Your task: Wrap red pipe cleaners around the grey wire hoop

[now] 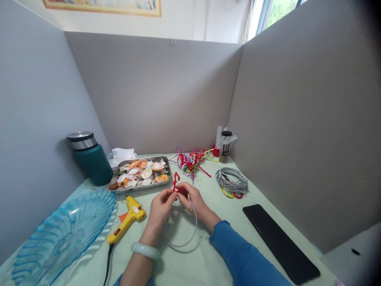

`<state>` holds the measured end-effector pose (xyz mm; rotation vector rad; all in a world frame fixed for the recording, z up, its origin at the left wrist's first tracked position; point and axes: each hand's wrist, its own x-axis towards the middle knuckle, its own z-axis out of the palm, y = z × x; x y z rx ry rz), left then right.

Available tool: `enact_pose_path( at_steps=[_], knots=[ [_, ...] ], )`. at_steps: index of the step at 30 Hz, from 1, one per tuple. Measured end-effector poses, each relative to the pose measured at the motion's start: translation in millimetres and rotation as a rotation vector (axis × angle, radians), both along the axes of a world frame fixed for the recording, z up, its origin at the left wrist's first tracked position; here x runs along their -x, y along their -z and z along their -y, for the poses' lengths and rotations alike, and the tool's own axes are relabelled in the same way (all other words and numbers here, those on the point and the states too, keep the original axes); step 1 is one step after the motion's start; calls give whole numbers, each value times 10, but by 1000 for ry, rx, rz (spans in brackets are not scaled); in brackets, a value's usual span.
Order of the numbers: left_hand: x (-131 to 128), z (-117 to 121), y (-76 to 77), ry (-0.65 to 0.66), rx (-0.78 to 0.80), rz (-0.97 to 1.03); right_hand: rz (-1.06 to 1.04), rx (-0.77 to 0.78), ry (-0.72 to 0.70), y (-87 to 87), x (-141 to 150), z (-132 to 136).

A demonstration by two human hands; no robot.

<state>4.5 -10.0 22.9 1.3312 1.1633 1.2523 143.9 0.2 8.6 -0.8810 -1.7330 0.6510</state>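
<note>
1. Step in hand: judged from the pose, the red fuzzy yarn (176, 179) is being worked onto the thin pale-grey wire (196, 224), perhaps wrapped or tied; the exact join is hidden by the fingers.
2. The left hand (161, 205), with a pale bangle (145, 250) on its wrist, has thumb and forefinger pinched together on the yarn.
3. The right hand (195, 201) meets it with thumb and fingertips closed on the yarn; the wire emerges below them. Whether the left fingers grip the wire too cannot be told.
4. The yarn sits between the hands, its free end standing above the fingertips; the wire bows out below, over the green tablecloth (210, 265).
5. The next move seems to call for a steady pinch at the join and careful handling of the loose end.
</note>
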Motion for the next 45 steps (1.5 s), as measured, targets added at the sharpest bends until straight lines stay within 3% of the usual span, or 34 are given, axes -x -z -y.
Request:
enact_pose_path(
  at_steps=[7,19,28,34,45],
  knots=[
    [6,-12,60,-93,-18,-74,208,-148,70,-3,7,38],
    [-8,-40,129,-71,-1,-46,212,-179,171,143,28,-43],
    [3,-52,117,-74,-8,13,226,-194,71,84,5,-23],
    [8,-48,106,-58,-19,28,225,-172,116,105,13,-26],
    [43,-84,147,-47,-61,-10,77,-49,65,97,-16,-54]
  ],
)
